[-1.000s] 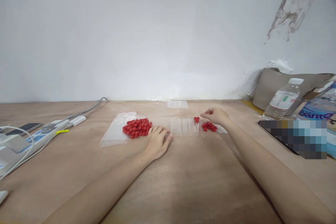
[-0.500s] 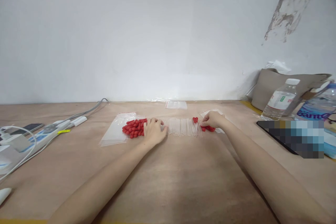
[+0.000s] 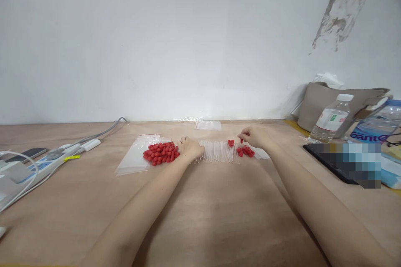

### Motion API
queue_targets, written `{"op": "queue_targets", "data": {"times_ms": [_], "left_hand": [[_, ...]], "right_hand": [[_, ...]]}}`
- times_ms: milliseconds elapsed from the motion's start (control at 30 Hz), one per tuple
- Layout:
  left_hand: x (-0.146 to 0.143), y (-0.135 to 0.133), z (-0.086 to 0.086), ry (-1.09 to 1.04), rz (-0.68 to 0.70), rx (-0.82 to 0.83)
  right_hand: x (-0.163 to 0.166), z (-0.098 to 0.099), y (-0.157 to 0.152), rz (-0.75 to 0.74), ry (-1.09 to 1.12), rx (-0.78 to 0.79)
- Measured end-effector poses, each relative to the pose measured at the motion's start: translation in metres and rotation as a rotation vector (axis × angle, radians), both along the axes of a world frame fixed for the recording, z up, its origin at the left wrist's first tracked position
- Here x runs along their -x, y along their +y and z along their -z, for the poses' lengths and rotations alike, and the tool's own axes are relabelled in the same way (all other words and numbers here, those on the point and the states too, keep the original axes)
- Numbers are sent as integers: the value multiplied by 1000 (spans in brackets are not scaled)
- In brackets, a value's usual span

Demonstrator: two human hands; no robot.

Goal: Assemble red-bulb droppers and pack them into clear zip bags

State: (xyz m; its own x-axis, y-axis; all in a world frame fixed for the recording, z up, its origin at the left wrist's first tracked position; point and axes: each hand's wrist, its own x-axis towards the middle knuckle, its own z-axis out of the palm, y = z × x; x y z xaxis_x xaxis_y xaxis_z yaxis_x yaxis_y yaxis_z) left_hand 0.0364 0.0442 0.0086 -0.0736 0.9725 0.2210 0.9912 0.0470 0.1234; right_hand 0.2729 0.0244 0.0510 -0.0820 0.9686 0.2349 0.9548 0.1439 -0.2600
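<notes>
My right hand (image 3: pixel 253 137) pinches one red rubber bulb (image 3: pixel 241 140) between thumb and fingertips, a little above the table. Below it lies a small cluster of loose red bulbs (image 3: pixel 246 151). A row of thin clear dropper tubes (image 3: pixel 216 151) lies side by side between my hands. A few red bulbs (image 3: pixel 231 143) sit at the far ends of the tubes on the right of the row. My left hand (image 3: pixel 190 149) rests at the left end of the row, fingers apart and partly hidden. Just left of it is a large pile of red bulbs (image 3: pixel 159 153).
Clear plastic bags (image 3: pixel 131 160) lie under the left pile, and another bag (image 3: pixel 208 125) is near the wall. A power strip (image 3: pixel 52 160) with cables stands left. On the right are a water bottle (image 3: pixel 332 121), a grey-brown bag (image 3: pixel 308 110) and a black-edged device (image 3: pixel 328 166), partly blurred.
My right hand has lifted slightly up and back from the small cluster, now with a red bulb showing in its fingertips. My left hand has turned and shifted right, off the big pile's edge.
</notes>
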Motion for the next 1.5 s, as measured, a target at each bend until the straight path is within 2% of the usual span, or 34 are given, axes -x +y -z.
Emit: {"op": "queue_targets", "data": {"times_ms": [200,333,500,567,600,700,767,933,1200,1500], "left_hand": [[-3,8,-2,-59,-20,40],[4,-1,-7,-94,37,-3],[32,-35,-8,-130,310,-146],[46,-48,0,-161,528,-253],[53,-54,5,-168,589,-312],[63,-63,23,-195,725,-471],[65,-66,32,-205,794,-484],[61,-67,37,-192,838,-461],[61,-68,36,-188,860,-427],[62,-68,38,-185,879,-429]], "right_hand": [[18,-10,-10,-41,116,-109],[37,-8,-18,-98,152,-156],[60,20,-35,-306,316,-251],[67,36,-46,-347,405,-282],[70,43,-51,-363,442,-296],[74,64,-63,-385,545,-324],[75,75,-65,-386,604,-311],[76,86,-64,-415,662,-242],[77,76,-69,-474,602,-233],[78,77,-68,-516,583,-238]]}}
